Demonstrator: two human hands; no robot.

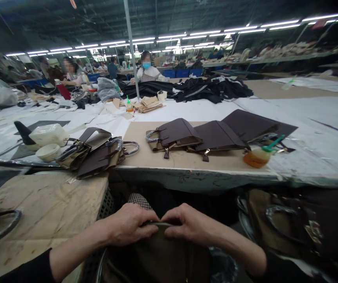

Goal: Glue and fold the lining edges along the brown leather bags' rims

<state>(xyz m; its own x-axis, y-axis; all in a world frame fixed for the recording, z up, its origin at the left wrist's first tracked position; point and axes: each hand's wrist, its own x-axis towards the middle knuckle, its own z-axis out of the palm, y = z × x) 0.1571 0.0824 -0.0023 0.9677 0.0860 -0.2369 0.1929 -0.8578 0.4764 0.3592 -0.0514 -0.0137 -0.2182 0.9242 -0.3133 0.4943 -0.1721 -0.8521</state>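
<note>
A dark brown handbag [157,259] rests on the lap, low in the view and poorly lit. My left hand [132,224] pinches its upper edge between thumb and fingers. Close beside it, my right hand [185,223] grips the same edge, the two hands' fingertips almost meeting. The bag's lower part runs out of view. On the table ahead lie brown handbags, one of them a bag [179,133] with a plastic-wrapped handle, next to another brown bag [219,135].
An orange-liquid bottle [257,157] with a green nozzle stands at the table's front edge. More bags [98,153] lie left, near a white container [48,135] and a small bowl [48,152]. Finished-looking bags [287,224] fill the right side. A co-worker [149,70] sits across the table.
</note>
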